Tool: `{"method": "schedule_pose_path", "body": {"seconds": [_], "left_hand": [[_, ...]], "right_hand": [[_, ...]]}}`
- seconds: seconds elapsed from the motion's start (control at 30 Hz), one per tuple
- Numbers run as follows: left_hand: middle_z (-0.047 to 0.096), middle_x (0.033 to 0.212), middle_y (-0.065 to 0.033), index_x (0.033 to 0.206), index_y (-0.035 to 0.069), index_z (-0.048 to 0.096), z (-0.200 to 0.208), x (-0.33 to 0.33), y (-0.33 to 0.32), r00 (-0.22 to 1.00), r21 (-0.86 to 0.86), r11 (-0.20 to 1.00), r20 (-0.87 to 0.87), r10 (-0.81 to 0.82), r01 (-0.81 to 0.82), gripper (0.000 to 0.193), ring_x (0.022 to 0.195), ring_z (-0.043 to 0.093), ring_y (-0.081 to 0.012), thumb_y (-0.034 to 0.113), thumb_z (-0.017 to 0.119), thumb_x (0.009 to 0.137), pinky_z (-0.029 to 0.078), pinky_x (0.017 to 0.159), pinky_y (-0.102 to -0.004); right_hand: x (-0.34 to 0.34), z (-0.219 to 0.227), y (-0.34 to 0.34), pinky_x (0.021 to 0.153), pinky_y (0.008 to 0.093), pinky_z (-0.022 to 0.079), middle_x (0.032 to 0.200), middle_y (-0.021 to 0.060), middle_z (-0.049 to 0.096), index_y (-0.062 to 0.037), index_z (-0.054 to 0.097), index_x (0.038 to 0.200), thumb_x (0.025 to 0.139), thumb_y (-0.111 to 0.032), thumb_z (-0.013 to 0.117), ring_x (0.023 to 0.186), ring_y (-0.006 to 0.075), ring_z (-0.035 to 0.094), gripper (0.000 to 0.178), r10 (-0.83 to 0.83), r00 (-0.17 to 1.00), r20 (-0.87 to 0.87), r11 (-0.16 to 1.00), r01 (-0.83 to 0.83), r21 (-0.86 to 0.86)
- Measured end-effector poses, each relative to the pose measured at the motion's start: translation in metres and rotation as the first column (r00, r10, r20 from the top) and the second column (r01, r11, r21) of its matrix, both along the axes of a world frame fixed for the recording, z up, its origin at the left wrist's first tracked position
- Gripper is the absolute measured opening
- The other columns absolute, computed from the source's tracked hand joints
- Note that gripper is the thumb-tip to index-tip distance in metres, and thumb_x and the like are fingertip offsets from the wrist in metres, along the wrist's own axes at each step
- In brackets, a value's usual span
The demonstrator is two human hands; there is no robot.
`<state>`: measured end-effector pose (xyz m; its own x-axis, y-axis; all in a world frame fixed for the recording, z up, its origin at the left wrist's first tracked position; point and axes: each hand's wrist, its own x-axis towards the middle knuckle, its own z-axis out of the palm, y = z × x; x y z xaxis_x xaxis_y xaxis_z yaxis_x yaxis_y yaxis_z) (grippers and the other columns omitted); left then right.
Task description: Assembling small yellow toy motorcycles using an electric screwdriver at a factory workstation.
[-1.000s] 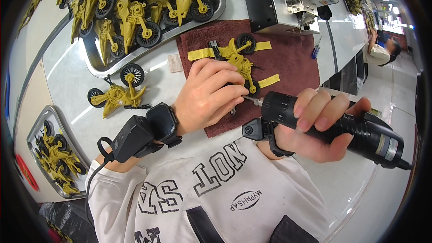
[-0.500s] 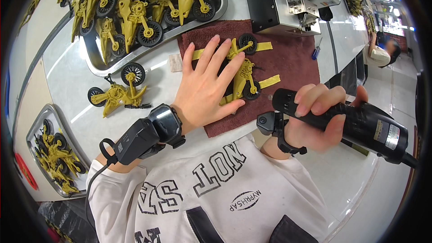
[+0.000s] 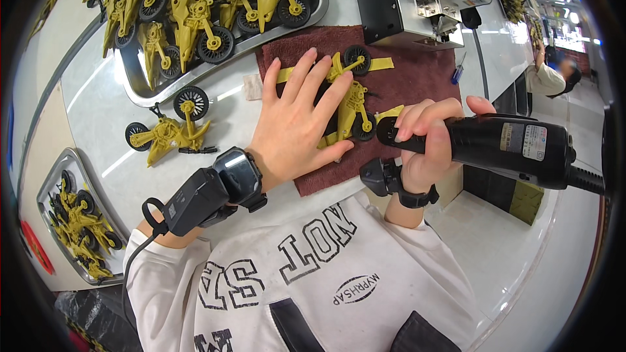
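My left hand point(image 3: 297, 117) lies flat with its fingers spread, pressing beside and partly over a yellow toy motorcycle point(image 3: 354, 101) with black spoked wheels. The toy rests on a folded maroon towel point(image 3: 417, 81), and yellow strips point(image 3: 382, 64) show on either end of it. My right hand point(image 3: 427, 133) is wrapped round a black corded electric screwdriver point(image 3: 502, 143). Its front end points left, close to the toy's nearer wheel; the bit cannot be made out. Left of my left hand, another yellow toy motorcycle point(image 3: 171, 132) lies on the table.
A metal tray point(image 3: 313, 23) heaped with yellow toy motorcycles stands at the back left, a smaller loaded tray point(image 3: 40, 199) at the far left. Behind the towel is a black and white machine point(image 3: 430, 3). A small blue-handled screwdriver point(image 3: 458, 74) lies right. Another person point(image 3: 551, 78) sits far right.
My right hand has brought the electric screwdriver up and left toward the toy, turning it more level. My left hand stays spread in nearly the same place.
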<state>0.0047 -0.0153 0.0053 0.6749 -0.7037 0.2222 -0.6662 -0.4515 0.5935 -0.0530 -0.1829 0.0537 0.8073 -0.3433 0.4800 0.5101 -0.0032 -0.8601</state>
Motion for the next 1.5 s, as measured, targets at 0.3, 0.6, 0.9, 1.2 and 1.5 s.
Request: {"method": "schedule_pose_path", "body": {"seconds": [0.3, 0.6, 0.9, 1.2, 1.5], "left_hand": [[0.035, 0.137, -0.0165, 0.135, 0.012, 0.038, 0.002, -0.002, -0.001, 1.000, -0.008, 1.000, 0.013, 0.008, -0.008, 0.083, 0.132, 0.027, -0.0364, 0.041, 0.073, 0.066, 0.016, 0.105, -0.0562], [0.034, 0.138, -0.0172, 0.136, 0.011, 0.038, 0.002, -0.001, -0.002, 1.000, -0.013, 1.000, 0.000, -0.004, 0.004, 0.083, 0.132, 0.026, -0.0378, 0.040, 0.073, 0.066, 0.016, 0.105, -0.0573], [0.042, 0.130, -0.0142, 0.121, 0.014, 0.051, 0.002, 0.000, 0.002, 1.000, -0.244, 0.969, 0.005, 0.030, -0.028, 0.066, 0.127, 0.033, -0.0352, 0.041, 0.075, 0.065, 0.020, 0.102, -0.0546], [0.059, 0.113, -0.0059, 0.081, 0.014, 0.065, 0.000, 0.000, 0.005, 0.984, -0.407, 0.903, 0.162, -0.074, 0.135, 0.019, 0.117, 0.045, -0.0313, 0.024, 0.075, 0.067, 0.027, 0.098, -0.0501], [0.059, 0.111, -0.0070, 0.083, 0.011, 0.066, 0.000, 0.003, 0.004, 0.988, -0.481, 0.863, 0.097, -0.120, 0.152, 0.017, 0.115, 0.046, -0.0325, 0.019, 0.073, 0.069, 0.034, 0.092, -0.0447]], "right_hand": [[-0.002, 0.033, -0.020, 0.048, 0.0374, 0.046, 0.068, 0.0124, 0.052, -0.0086, 0.017, 0.134, 0.090, -0.021, 0.056, 0.049, 0.0216, 0.051, 0.061, -0.137, 0.966, 0.219, 0.988, 0.150, -0.040], [0.029, 0.016, -0.023, 0.051, 0.0381, 0.045, 0.065, 0.0106, 0.049, -0.0046, 0.028, 0.125, 0.081, -0.013, 0.052, 0.048, 0.0203, 0.048, 0.051, -0.180, 0.981, 0.072, 0.983, 0.181, -0.009], [0.007, 0.033, -0.020, 0.050, 0.0372, 0.043, 0.075, 0.0115, 0.051, -0.0079, 0.021, 0.135, 0.092, -0.021, 0.051, 0.051, 0.0211, 0.049, 0.054, -0.003, 0.974, 0.224, 0.997, -0.015, 0.080], [-0.008, 0.044, 0.002, 0.054, 0.0308, 0.036, 0.074, 0.0056, 0.046, 0.0003, 0.040, 0.127, 0.086, -0.024, 0.049, 0.052, 0.0143, 0.041, 0.049, 0.102, 0.938, 0.330, 0.966, -0.173, 0.193], [-0.006, 0.036, 0.008, 0.050, 0.0374, 0.044, 0.077, 0.0108, 0.050, -0.0066, 0.020, 0.139, 0.092, -0.027, 0.047, 0.049, 0.0205, 0.049, 0.059, 0.066, 0.948, 0.310, 0.956, -0.150, 0.253]]}}
